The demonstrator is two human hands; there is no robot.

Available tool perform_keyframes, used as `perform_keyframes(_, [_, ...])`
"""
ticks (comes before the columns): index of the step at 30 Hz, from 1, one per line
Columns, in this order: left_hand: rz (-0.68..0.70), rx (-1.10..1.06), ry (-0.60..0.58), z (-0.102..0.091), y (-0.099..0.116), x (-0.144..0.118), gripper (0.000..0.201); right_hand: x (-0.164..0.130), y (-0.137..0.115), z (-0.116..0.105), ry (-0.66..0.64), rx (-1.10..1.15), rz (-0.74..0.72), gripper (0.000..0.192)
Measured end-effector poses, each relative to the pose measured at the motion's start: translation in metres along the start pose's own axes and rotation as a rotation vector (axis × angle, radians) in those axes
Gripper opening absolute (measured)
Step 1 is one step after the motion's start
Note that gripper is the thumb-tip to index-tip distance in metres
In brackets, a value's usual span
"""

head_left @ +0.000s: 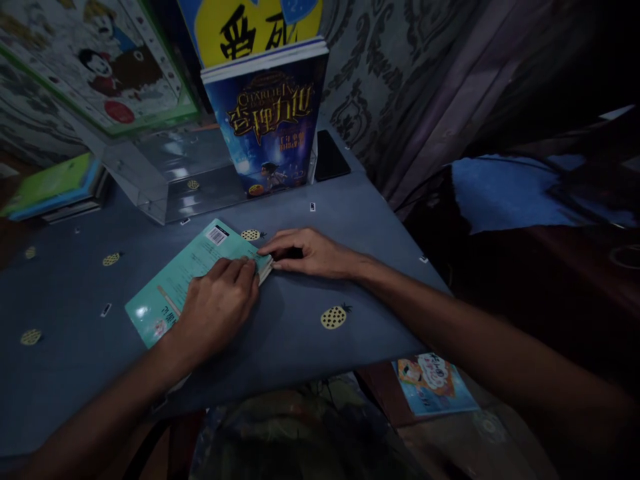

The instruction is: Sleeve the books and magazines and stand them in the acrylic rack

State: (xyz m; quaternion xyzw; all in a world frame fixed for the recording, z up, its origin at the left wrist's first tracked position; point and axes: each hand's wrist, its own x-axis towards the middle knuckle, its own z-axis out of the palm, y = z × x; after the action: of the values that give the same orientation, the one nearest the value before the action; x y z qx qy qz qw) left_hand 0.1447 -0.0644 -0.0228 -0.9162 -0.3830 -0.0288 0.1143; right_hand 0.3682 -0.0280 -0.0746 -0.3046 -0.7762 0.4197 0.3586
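1. At far left on the blue worktop (60, 373): a stack of flat books (55, 190) with a green cover on top; small yellow pineapple stickers (111, 259) scattered over the surface.
2. Behind, left of centre: a clear plastic case (165, 177) lying on the worktop; large illustrated boards lean behind it.
3. Centre-left: a teal book (187, 273) lies flat, back cover up, barcode near its far corner.
4. Left hand (217, 307) rests palm-down on the near right part of the teal book, fingers curled over its right edge, pressing it.
5. Right hand (310, 253) lies flat just beside it, fingertips touching the same edge of the book; fingers narrow, nothing lifted.
6. Centre rear: a dark blue book (267, 120) stands upright, cover facing the camera; a black phone (330, 157) lies just to its right.
7. Lower right, below the worktop edge: a light blue booklet (433, 387) on the floor.
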Motion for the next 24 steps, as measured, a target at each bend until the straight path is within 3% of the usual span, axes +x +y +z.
perform_keyframes(14, [-0.006,-0.001,-0.011,0.004,0.002,-0.002,0.029,-0.002,-0.002,-0.003,-0.002,-0.081,0.0,0.029])
perform_keyframes(24, [0.034,0.074,-0.016,0.016,0.008,-0.007,0.028,-0.011,-0.007,0.002,-0.039,-0.466,-0.22,0.023])
